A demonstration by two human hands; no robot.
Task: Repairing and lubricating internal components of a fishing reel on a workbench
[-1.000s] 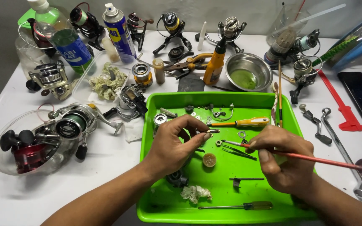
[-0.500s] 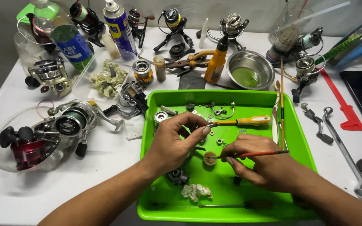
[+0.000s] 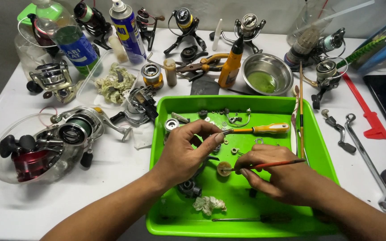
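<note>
- Two hands over the tray: left hand, right hand.
- One green tray.
- One metal bowl.
- One spray can, one plastic bottle, one orange squeeze bottle.
- Two screwdrivers in the tray: orange-handled screwdriver, dark screwdriver.
- One thin red brush.
- One red caliper.
- One long wrench.
- Roughly nine fishing reels on the table; back row cluttered, count unsure.

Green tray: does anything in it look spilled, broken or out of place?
Nothing looks spilled or broken. The green tray holds scattered small parts, a crumpled rag and a yellow-handled screwdriver, loosely laid, not in order.
</note>
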